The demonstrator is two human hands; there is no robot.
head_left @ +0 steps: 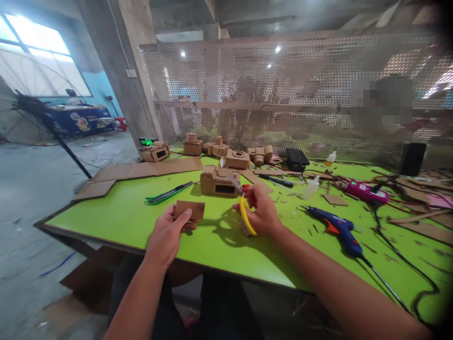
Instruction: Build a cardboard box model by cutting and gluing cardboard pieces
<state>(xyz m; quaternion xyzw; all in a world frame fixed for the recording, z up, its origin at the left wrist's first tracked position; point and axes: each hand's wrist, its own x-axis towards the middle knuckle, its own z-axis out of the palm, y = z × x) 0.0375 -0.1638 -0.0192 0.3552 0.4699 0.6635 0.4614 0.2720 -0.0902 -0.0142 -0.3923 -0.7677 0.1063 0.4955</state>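
Observation:
Between the thumb and fingers of my left hand is a small rectangular cardboard piece, held over the green table. My right hand grips scissors with yellow and red handles; their blades point up and left, blurred. Just behind the blades sits a cardboard camera model with a dark rectangular opening in its side. A green utility knife lies left of the model.
Several cardboard camera models line the back near a perforated metal screen. On the right lie a blue glue gun, a purple power strip, cables and scraps. Long cardboard strips lie back left.

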